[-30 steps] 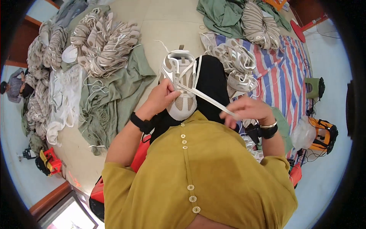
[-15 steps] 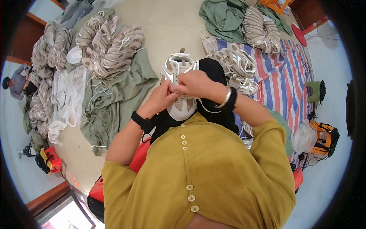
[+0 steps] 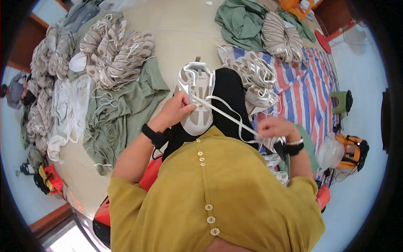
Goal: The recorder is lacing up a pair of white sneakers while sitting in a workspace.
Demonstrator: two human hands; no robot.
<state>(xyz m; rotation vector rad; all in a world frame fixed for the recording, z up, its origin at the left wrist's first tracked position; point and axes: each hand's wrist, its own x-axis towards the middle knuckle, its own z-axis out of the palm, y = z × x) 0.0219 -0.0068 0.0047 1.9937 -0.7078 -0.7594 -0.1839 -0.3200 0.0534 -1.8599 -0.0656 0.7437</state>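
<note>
A beige and white sneaker (image 3: 197, 119) rests on my lap, toe toward me, with part of its lacing threaded. My left hand (image 3: 178, 110) is closed on the sneaker's left side, thumb over the eyelet area. Off to the right, my right hand (image 3: 277, 127) is closed on a white shoelace (image 3: 228, 116), which runs fairly straight from the sneaker to its fingers. A looser strand of lace loops beside it over my black trouser leg. The right hand is slightly blurred.
Several sneaker uppers (image 3: 255, 71) lie on a striped sheet (image 3: 304, 92) to my right. Large bundles of uppers (image 3: 119, 54) lie at the left near green cloth (image 3: 145, 88). Another bundle (image 3: 282, 38) sits far right. A person (image 3: 17, 90) is at the far left.
My right hand has moved from the sneaker out to the right and down, drawing the lace out with it. My left hand stays at the sneaker, now on its left side.
</note>
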